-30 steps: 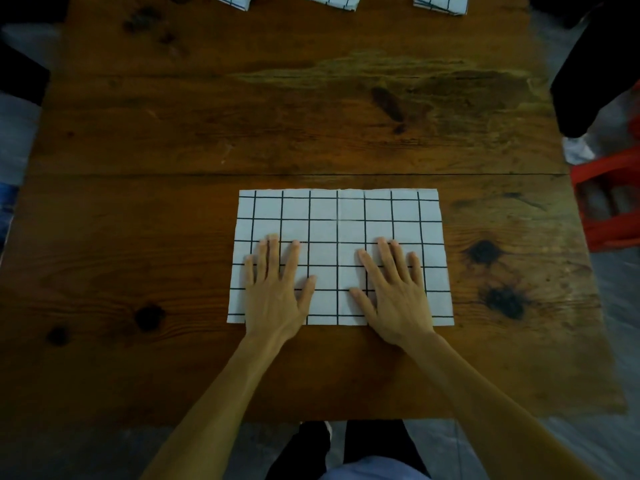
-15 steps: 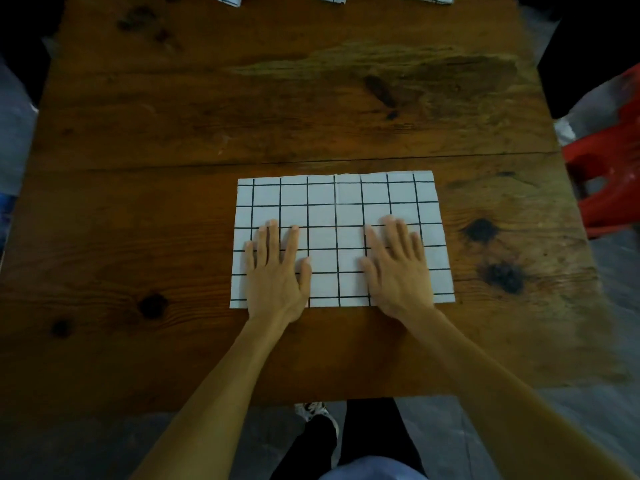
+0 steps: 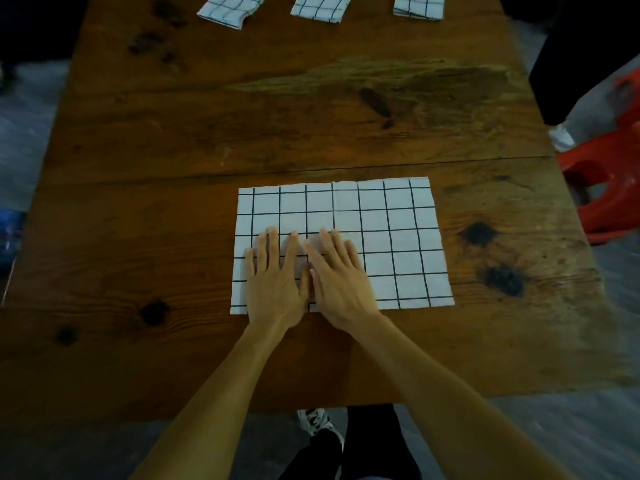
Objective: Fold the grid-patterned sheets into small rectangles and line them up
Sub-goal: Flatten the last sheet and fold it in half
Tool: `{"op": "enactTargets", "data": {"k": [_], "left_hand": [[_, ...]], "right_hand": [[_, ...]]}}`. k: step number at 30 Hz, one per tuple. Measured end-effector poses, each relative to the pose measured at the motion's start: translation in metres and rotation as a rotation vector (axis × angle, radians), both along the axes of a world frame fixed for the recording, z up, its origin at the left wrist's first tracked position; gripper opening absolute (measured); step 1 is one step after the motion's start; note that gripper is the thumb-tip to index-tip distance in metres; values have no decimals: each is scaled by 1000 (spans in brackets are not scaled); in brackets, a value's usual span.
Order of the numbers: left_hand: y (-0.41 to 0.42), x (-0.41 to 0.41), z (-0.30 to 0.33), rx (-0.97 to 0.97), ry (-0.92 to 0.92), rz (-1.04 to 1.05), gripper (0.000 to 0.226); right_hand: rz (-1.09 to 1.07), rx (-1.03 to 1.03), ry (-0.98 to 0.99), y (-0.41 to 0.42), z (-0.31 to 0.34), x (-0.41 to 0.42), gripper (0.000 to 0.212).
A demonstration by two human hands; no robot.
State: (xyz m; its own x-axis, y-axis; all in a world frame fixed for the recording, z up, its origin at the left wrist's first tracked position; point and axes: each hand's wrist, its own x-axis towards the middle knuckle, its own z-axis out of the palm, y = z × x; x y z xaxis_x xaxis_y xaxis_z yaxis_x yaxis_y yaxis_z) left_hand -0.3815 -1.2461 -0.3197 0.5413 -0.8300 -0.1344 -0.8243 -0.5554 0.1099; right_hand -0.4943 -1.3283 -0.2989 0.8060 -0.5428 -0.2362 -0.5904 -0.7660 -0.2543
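Observation:
A white sheet with a black grid (image 3: 388, 233) lies flat on the wooden table (image 3: 311, 109), near its front edge. My left hand (image 3: 273, 275) presses flat on the sheet's left part with straight fingers. My right hand (image 3: 337, 275) lies flat right beside it, near the sheet's middle, thumbs almost touching. Three folded grid-patterned rectangles sit in a row at the table's far edge: one at left (image 3: 230, 8), one in the middle (image 3: 320, 6), one at right (image 3: 418, 5).
A red plastic stool (image 3: 609, 178) stands off the table's right side, with a dark-clothed person (image 3: 585, 53) behind it. My legs and a shoe (image 3: 317, 420) show below the table's front edge. Dark knots mark the wood right of the sheet.
My right hand slid left across the sheet until it lies next to my left hand. The view tilted up, showing more of the folded pieces at the far edge.

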Motion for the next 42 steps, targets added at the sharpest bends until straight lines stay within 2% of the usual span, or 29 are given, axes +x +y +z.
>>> {"op": "enactTargets", "data": {"k": [4,10,15,18,21,23,29,36,39,42], "left_hand": [[1,1,-2,-14,-6,8,62],[1,0,0,-7,9,5,62],[2,-1,0,-7,14,14,62],[1,-1,-1,4,8,10,63],[1,-1,-1,13,0,8,65],[0,-1,0,4,10,11,63],[1,0,2,2,25,7,62],[0,0,15,17,63,-16,68],[2,-10,32,-104,132,-200,59],[11,-26,37,-113,165,-443,46]], "right_hand": [[-97,-23,22,-24,-7,-40,56],[-221,-46,97,-65,-2,-107,62],[-166,-156,35,-51,9,-79,59],[-76,-77,-44,-28,8,-24,56],[-33,3,-24,-11,-2,3,55],[-55,-37,3,-19,-8,-15,54],[-298,-41,21,-67,-5,-114,58],[-295,-63,29,-71,-5,-117,61],[-289,-128,-42,-68,4,-113,55],[-181,-37,-187,-45,18,-95,45]]}}
